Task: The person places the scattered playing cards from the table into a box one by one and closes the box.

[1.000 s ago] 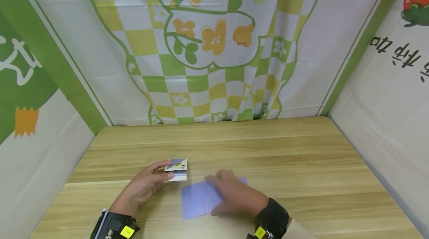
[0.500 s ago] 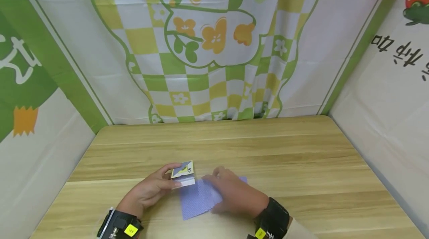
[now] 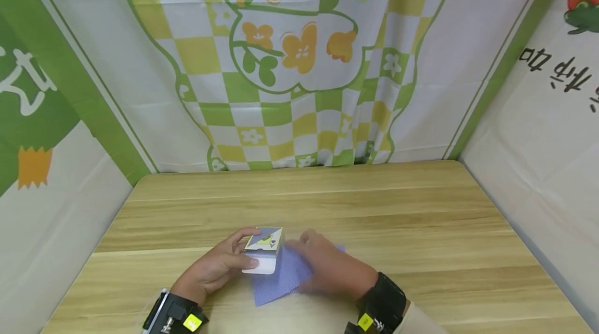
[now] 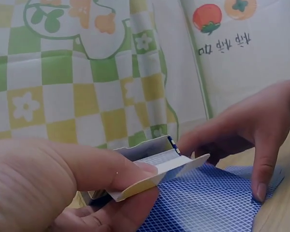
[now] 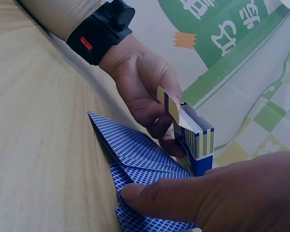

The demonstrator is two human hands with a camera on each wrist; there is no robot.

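My left hand [image 3: 223, 265] holds a small playing card box [image 3: 264, 240] between thumb and fingers, above the table and left of centre. Its flap [image 4: 159, 178] stands open, thumb pressed on it, and the mouth of the box shows in the right wrist view. Below and beside it lie playing cards [image 3: 276, 287] with blue lattice backs, spread and overlapping on the table. Over their right part is my right hand [image 3: 327, 266], thumb on the near edge and fingers at the far side, gripping them. The palm hides much of these cards.
The wooden table [image 3: 398, 209] runs back to a checked green and yellow curtain [image 3: 299, 131]. Printed cloth walls [image 3: 529, 131] close in both sides. Each wrist wears a black camera strap [image 3: 381, 300].
My left hand has brought the card box rightward and nearer, over the left part of the cards, and tilted it so the white flap shows more. The right hand stays almost in place on the cards.
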